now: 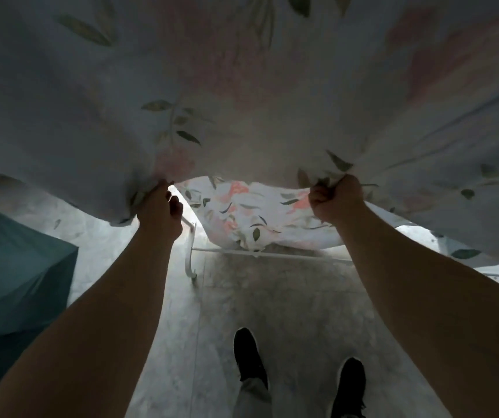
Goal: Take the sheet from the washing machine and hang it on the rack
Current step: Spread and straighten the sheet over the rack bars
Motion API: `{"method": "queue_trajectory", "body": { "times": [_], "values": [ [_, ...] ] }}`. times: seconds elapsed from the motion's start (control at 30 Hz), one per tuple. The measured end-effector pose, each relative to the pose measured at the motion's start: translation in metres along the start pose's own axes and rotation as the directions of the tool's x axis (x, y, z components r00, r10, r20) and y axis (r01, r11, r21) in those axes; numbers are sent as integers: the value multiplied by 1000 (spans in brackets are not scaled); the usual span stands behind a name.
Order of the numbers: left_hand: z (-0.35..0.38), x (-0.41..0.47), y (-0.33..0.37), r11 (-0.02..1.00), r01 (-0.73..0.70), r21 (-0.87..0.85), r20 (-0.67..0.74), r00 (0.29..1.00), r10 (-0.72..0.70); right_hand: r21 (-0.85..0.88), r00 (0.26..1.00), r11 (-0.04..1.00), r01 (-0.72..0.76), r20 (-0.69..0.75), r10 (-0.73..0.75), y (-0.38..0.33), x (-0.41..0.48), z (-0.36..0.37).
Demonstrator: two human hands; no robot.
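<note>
A large white sheet (242, 86) with pink flowers and green leaves is spread wide above and in front of me, filling the upper half of the view. My left hand (160, 206) grips its near edge at the left. My right hand (335, 197) is clenched on the same edge at the right. Both arms are stretched forward and up. Beyond the lifted edge, another part of the sheet lies draped over the white metal rack (194, 251), of which only a lower bar and a curved leg show. The washing machine is not in view.
A teal cloth-covered object (16, 273) stands at my left, close to my left arm. Pale marbled floor tiles (242, 297) run under the rack. My two feet in black shoes (249, 357) stand on the tiles just short of the rack.
</note>
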State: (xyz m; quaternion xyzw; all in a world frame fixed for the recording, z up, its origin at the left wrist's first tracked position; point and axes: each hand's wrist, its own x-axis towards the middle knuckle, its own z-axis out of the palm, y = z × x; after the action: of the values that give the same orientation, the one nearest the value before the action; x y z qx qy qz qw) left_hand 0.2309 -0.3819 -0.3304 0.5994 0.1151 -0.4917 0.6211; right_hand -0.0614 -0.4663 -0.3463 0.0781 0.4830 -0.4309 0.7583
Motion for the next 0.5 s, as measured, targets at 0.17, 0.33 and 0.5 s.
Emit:
{"method": "queue_trajectory", "body": {
  "times": [0.17,0.33,0.5],
  "values": [
    [-15,33,10,982,56,-182,121,992,-35,-58,978,987,149,-136,-156,10,24,-4],
    [-13,60,16,992,-10,-126,276,960,45,-204,895,945,255,-321,-311,14,31,8],
    [-3,92,1,995,-101,-22,173,980,103,-235,828,931,281,-430,-359,8,64,2]
  ]
}}
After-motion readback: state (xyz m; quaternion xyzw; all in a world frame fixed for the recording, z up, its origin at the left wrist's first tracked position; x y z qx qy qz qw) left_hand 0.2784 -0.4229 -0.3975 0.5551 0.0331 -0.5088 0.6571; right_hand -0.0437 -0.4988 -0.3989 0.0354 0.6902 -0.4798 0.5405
